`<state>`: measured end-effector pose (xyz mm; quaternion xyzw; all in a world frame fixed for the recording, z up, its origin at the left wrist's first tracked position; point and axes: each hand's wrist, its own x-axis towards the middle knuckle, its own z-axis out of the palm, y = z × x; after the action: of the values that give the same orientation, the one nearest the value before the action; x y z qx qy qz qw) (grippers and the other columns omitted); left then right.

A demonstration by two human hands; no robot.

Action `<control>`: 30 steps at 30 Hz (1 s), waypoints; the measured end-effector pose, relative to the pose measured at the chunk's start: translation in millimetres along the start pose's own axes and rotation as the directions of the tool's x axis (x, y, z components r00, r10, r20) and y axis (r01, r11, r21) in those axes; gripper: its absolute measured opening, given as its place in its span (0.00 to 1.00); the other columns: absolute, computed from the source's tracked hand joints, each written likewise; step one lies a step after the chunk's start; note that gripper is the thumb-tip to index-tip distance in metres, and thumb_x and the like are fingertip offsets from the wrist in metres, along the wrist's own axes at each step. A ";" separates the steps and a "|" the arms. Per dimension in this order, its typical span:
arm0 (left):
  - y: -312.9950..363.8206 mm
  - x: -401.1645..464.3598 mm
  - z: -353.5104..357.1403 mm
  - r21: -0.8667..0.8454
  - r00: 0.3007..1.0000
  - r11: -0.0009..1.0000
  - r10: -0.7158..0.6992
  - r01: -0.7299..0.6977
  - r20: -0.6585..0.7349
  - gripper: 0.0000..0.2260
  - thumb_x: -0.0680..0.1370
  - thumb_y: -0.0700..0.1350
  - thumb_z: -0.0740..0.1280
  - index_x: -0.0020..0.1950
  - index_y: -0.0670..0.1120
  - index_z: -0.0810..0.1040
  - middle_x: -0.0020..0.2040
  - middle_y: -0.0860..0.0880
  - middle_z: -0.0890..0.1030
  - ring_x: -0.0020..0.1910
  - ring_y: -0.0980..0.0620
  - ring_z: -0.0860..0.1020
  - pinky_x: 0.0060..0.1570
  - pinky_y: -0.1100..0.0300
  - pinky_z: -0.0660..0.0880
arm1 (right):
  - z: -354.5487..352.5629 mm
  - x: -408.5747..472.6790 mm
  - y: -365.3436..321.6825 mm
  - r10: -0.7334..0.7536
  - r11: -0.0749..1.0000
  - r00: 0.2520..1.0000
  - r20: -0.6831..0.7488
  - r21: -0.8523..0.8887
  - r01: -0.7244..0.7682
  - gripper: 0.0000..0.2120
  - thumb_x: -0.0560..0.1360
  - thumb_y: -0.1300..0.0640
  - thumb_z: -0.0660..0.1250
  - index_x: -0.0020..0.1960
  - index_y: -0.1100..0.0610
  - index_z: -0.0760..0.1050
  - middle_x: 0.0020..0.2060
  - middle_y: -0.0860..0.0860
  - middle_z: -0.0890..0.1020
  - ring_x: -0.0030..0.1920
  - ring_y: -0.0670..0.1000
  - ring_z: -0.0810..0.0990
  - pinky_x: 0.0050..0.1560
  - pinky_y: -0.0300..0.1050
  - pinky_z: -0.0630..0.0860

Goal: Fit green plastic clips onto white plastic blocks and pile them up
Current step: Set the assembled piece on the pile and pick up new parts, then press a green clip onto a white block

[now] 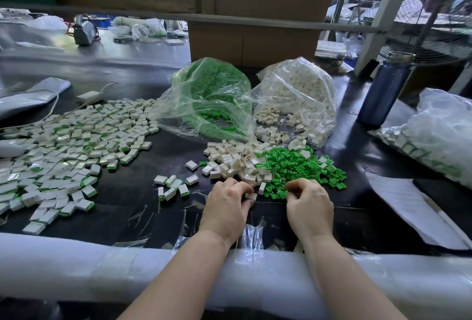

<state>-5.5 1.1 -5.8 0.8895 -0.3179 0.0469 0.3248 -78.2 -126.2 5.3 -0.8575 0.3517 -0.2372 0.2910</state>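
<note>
My left hand (227,205) pinches a white plastic block (250,196) just off the near edge of the loose white block heap (229,160). My right hand (307,205) sits beside it with fingers curled at the near edge of the green clip heap (301,169); whether it holds a clip is hidden. A broad pile of fitted blocks with green edges (63,146) spreads over the left of the table. Several fitted blocks (173,185) lie just left of my left hand.
A clear bag of green clips (212,97) and a clear bag of white blocks (298,97) lie open behind the heaps. A blue bottle (383,90), a filled bag (434,141) and paper sheets (408,205) occupy the right. A padded white table edge (102,266) runs under my forearms.
</note>
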 end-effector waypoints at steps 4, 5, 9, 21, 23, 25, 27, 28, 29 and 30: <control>1.1 -1.0 -1.0 0.000 1.000 1.000 -0.001 0.001 -0.003 0.08 0.78 0.49 0.65 0.55 0.49 0.77 0.54 0.53 0.77 0.55 0.53 0.70 0.58 0.60 0.67 | -0.6 2.0 1.6 0.073 0.997 0.997 -0.001 -0.030 -0.073 0.07 0.75 0.56 0.64 0.52 0.52 0.79 0.54 0.50 0.78 0.58 0.53 0.73 0.59 0.48 0.66; 1.6 -1.2 -1.4 -0.007 1.000 1.000 -0.004 0.004 -0.007 0.08 0.77 0.49 0.65 0.54 0.49 0.77 0.53 0.53 0.77 0.55 0.53 0.70 0.57 0.60 0.67 | -0.4 2.3 1.6 0.077 0.996 0.997 0.018 -0.056 -0.076 0.08 0.75 0.54 0.65 0.53 0.51 0.79 0.54 0.50 0.78 0.59 0.53 0.73 0.59 0.48 0.66; 4.1 -1.6 -2.9 -0.057 1.000 0.998 -0.023 0.022 -0.008 0.06 0.76 0.47 0.67 0.51 0.49 0.78 0.50 0.52 0.79 0.54 0.53 0.71 0.55 0.60 0.68 | -0.3 3.0 2.0 0.078 0.992 0.995 0.062 -0.106 -0.071 0.08 0.74 0.50 0.67 0.52 0.50 0.79 0.54 0.49 0.77 0.59 0.52 0.72 0.59 0.47 0.64; 7.5 -1.9 -6.4 -0.219 1.000 0.976 -0.005 0.010 0.026 0.09 0.76 0.43 0.67 0.55 0.45 0.79 0.51 0.52 0.77 0.47 0.58 0.73 0.51 0.74 0.66 | -0.1 1.7 0.3 0.048 0.995 0.996 0.075 -0.091 -0.041 0.03 0.73 0.51 0.69 0.46 0.47 0.78 0.49 0.46 0.78 0.57 0.51 0.73 0.55 0.46 0.61; 8.3 -2.5 -7.3 -0.257 1.000 0.966 -0.008 0.014 0.025 0.07 0.76 0.42 0.67 0.54 0.46 0.78 0.51 0.51 0.77 0.47 0.57 0.74 0.53 0.70 0.69 | -0.8 1.2 -0.7 0.025 0.998 0.998 0.064 -0.062 -0.021 0.03 0.73 0.53 0.69 0.43 0.48 0.76 0.46 0.45 0.76 0.56 0.51 0.73 0.54 0.46 0.61; 8.7 -3.1 -7.6 -0.301 0.999 0.953 -0.009 0.019 0.036 0.07 0.76 0.41 0.67 0.53 0.47 0.78 0.50 0.51 0.77 0.48 0.55 0.76 0.55 0.64 0.72 | -1.0 0.1 -1.3 -0.047 0.999 0.998 0.032 0.015 0.046 0.06 0.72 0.56 0.70 0.41 0.48 0.74 0.42 0.44 0.76 0.53 0.52 0.75 0.55 0.47 0.64; 8.7 -3.3 -7.9 -0.362 0.999 0.932 -0.010 0.025 0.045 0.06 0.75 0.40 0.68 0.51 0.47 0.78 0.47 0.50 0.78 0.45 0.56 0.76 0.52 0.64 0.74 | -1.0 -2.0 -2.0 -0.136 0.983 0.991 -0.002 0.121 0.135 0.08 0.72 0.59 0.70 0.40 0.49 0.73 0.37 0.44 0.78 0.47 0.52 0.78 0.56 0.50 0.71; 8.4 -3.1 -8.3 -0.403 0.999 0.915 -0.020 0.036 0.043 0.07 0.74 0.38 0.69 0.50 0.47 0.78 0.45 0.51 0.78 0.42 0.57 0.76 0.50 0.65 0.75 | -0.9 -2.9 -2.0 -0.169 0.970 0.986 -0.004 0.179 0.167 0.07 0.72 0.60 0.71 0.40 0.51 0.75 0.36 0.44 0.79 0.44 0.50 0.79 0.54 0.49 0.73; 7.8 -2.6 -9.0 -0.448 0.998 0.892 -0.040 0.055 0.043 0.07 0.74 0.37 0.69 0.48 0.48 0.78 0.43 0.51 0.78 0.40 0.58 0.76 0.48 0.66 0.76 | -0.8 -3.6 -2.4 -0.197 0.950 0.980 0.007 0.249 0.189 0.06 0.72 0.61 0.71 0.40 0.52 0.76 0.36 0.44 0.80 0.42 0.47 0.79 0.51 0.44 0.75; 7.1 -1.8 -9.9 -0.496 0.996 0.864 -0.066 0.083 0.052 0.08 0.73 0.37 0.70 0.47 0.49 0.77 0.42 0.51 0.78 0.40 0.57 0.77 0.46 0.66 0.76 | -0.6 -4.2 -3.2 -0.221 0.922 0.975 0.029 0.331 0.199 0.07 0.72 0.63 0.71 0.40 0.53 0.77 0.35 0.43 0.80 0.40 0.43 0.79 0.47 0.38 0.76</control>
<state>-9.9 3.9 5.3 0.7879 -0.2901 -0.0638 0.5393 -79.8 -121.4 7.1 -0.8377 0.2039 -0.2936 0.4130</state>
